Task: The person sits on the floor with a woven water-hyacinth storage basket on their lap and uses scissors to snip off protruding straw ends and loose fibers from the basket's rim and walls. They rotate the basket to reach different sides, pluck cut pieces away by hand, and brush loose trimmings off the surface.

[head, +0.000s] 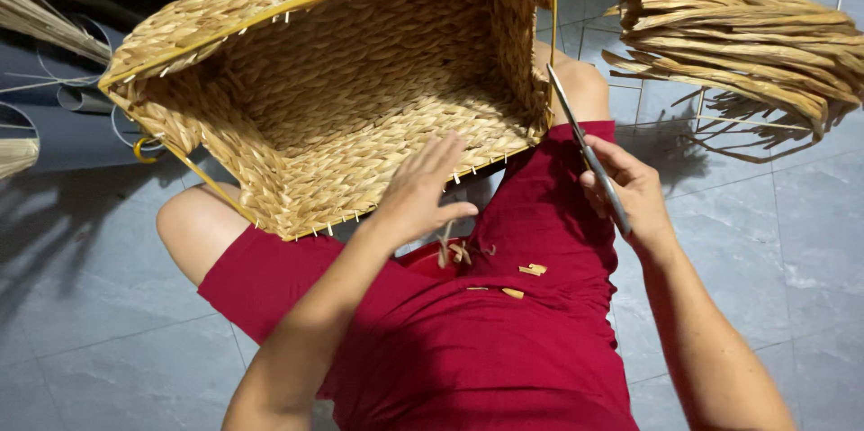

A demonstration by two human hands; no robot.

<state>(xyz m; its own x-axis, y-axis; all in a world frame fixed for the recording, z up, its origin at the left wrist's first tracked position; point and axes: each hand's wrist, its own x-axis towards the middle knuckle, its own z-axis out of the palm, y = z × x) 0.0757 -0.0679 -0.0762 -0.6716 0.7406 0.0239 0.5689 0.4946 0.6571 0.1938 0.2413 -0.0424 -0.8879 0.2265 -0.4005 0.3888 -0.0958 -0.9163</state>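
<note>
Red lap (504, 341), woven basket (342, 89), scissors (589, 157), reed bundle (747, 35)

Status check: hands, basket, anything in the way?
Left hand open, flat on woven basket rim. Right hand grips scissors, tips at basket corner. Cut scraps on lap; nothing blocking.

The woven basket (342, 80) is resting on the person's lap, the bundle of strips (747, 35) is lying to its right, and clippings (531, 269) are sitting on the lap below.
</note>
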